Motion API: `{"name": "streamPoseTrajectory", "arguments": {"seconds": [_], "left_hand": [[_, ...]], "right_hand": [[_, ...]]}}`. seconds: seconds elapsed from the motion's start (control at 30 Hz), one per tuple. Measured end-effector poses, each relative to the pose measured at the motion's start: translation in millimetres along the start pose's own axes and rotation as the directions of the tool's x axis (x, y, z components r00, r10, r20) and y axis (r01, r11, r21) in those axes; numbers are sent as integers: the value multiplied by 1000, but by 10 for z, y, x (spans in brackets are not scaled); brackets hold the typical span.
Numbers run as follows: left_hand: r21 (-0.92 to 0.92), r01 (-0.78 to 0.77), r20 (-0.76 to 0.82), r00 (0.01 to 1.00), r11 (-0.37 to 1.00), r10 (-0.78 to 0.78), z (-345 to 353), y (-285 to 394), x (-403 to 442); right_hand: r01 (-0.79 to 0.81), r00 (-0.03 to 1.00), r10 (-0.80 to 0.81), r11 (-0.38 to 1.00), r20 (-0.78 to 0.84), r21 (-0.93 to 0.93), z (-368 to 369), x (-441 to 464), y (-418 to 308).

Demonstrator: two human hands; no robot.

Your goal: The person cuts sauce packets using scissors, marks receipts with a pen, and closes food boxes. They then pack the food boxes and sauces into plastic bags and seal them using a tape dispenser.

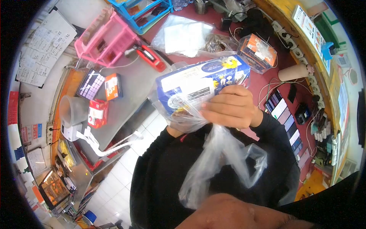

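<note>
A blue-and-white box [202, 81] with yellow pictures is wrapped in a clear plastic bag [225, 149]. It is held tilted in front of my chest. My right hand [230, 106] has its fingers curled over the gathered bag at the box's near side. Below that grip, the loose end of the bag hangs down over my black top. My left hand [175, 131] is mostly hidden beneath the box's lower left end. Only a strip near the wrist shows, and it appears to support the wrapped box from below.
On the grey table [131, 82] lie a red box [98, 113], an orange box [113, 87] and a red-and-black tool [150, 57]. A pink basket [106, 40] stands behind. Several phones [284, 114], cables and a wrapped orange box [258, 51] are on the red surface to the right.
</note>
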State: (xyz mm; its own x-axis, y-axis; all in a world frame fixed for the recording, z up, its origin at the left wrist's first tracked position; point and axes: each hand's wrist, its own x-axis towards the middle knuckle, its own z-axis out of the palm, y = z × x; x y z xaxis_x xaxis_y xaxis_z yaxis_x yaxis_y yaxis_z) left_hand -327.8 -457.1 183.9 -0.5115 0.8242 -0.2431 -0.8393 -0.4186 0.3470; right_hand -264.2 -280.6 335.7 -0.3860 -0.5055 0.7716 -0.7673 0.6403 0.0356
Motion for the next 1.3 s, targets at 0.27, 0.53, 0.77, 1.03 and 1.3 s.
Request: {"name": "streamPoseTrajectory", "arguments": {"seconds": [0.27,0.53,0.77,1.03,1.3], "left_hand": [[17,-31,-2,1000,999,31,-27,-3,-32],[204,-203,-174,955,958,240,-131,42,76],[279,-358,-482,750,891,453,-832,424,-208],[353,-62,-548,795,933,260,-944,361,75],[193,126,31,990,973,-134,-95,256,510]], "right_hand": [[0,1000,0,1000,17,8,13,11,-23],[-679,728,685,715,29,169,133,-594,191],[-948,315,949,312,-33,-70,326,-2372,571],[-882,299,947,226,-118,-414,-46,-1522,453],[-876,421,837,276,349,395,1128,-674,216]]}}
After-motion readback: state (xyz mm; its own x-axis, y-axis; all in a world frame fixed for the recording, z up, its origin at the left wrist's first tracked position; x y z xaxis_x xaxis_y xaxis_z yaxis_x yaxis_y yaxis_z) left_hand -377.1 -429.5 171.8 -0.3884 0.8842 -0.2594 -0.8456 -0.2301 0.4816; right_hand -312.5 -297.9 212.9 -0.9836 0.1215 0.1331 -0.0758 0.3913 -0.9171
